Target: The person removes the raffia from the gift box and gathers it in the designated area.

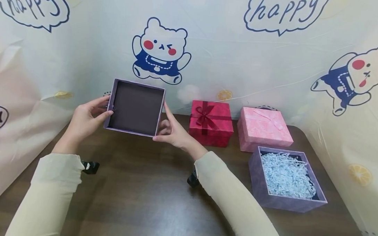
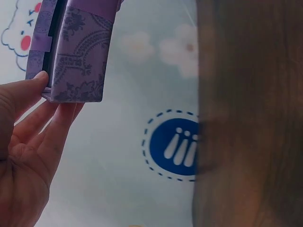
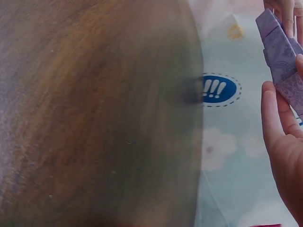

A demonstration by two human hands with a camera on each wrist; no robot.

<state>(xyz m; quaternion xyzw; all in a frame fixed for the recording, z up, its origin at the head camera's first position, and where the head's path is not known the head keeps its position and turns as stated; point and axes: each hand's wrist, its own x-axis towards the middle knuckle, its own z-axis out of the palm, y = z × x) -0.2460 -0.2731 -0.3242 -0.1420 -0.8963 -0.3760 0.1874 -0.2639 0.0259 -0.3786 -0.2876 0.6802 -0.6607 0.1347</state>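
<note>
- Left hand [image 1: 86, 120] and right hand [image 1: 175, 132]: bare.
- Left sleeve [image 1: 50, 196]: pale cream, wide creased cuff.
- Right sleeve [image 1: 236, 199]: pale cream too.
- Small black blocks [image 1: 91, 167] at both wrists, apparently cameras, details too dark to tell.

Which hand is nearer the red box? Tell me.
Right: the right hand is just left of the red box; the left hand is farther left, across the purple lid.

Red box [image 1: 218, 133], pink box [image 1: 265, 129], purple box [image 1: 290, 204] on table [image 1: 143, 186]

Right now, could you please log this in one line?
left grip: purple lid, left side | right grip: lid, right side | purple box: open, blue shredded paper inside
</note>
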